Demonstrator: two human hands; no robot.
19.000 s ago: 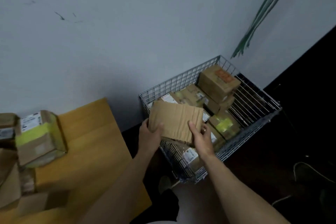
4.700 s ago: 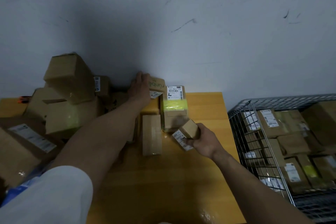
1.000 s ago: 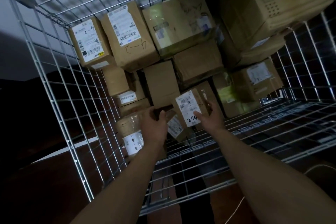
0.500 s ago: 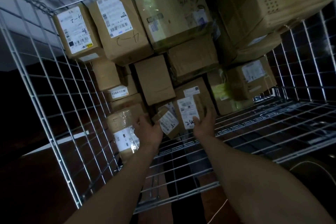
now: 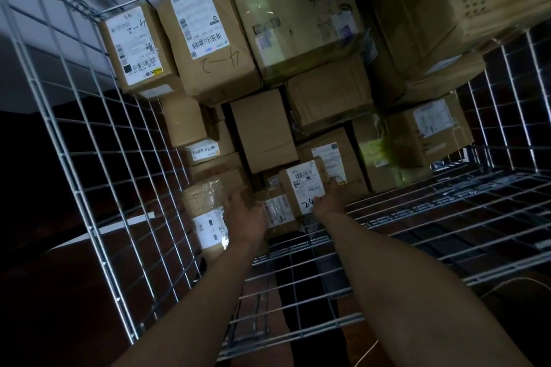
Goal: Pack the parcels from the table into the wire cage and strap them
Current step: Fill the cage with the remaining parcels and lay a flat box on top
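Wire cage (image 5: 98, 188) with parcels on its floor

We see cardboard boxes (image 5: 262, 131) packed against the far and left sides of the cage's grid floor (image 5: 432, 217), while its near right part lies bare.

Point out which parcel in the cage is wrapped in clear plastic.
The parcel at the near left corner, beside the left hand: glossy crinkled film covers it; the others show bare cardboard or tape.
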